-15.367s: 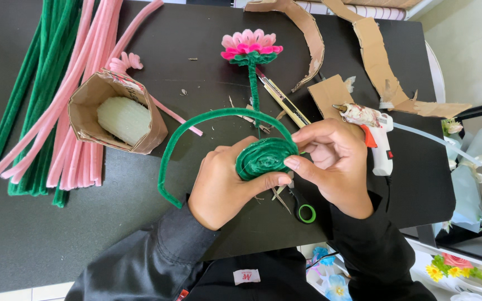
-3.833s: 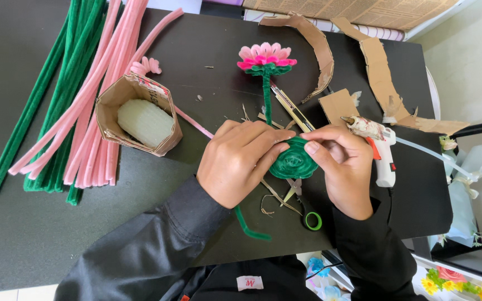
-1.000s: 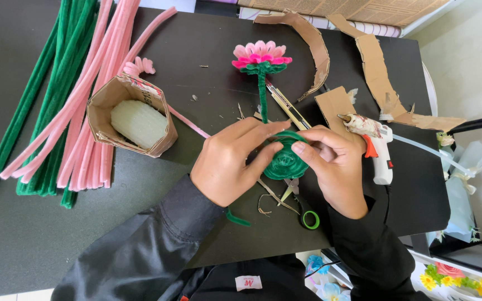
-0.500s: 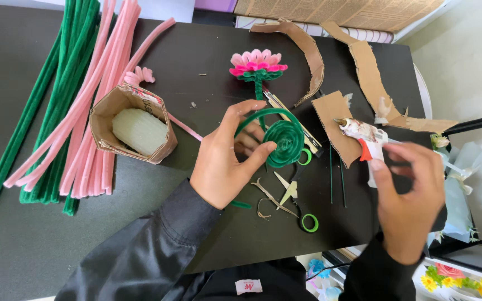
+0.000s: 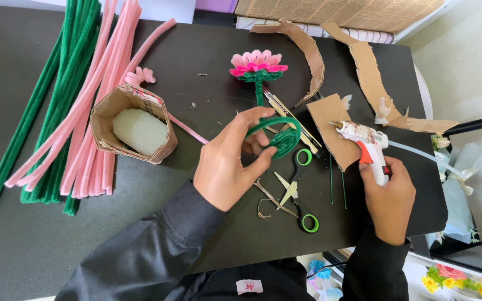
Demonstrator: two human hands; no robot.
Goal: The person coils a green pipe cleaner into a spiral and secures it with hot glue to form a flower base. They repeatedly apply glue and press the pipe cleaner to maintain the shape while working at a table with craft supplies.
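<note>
Left hand pinched the green pipe-cleaner coil, likely light, soft, bendy; best gripped by its rim. Right hand clenched the glue gun at 3 o'clock.

A black table carries everything. Green stems and pink stems lie along its left edge, a cardboard cup just beside them. Near the far edge lie a pink flower and cardboard strips. Scissors lie near the front edge.
</note>
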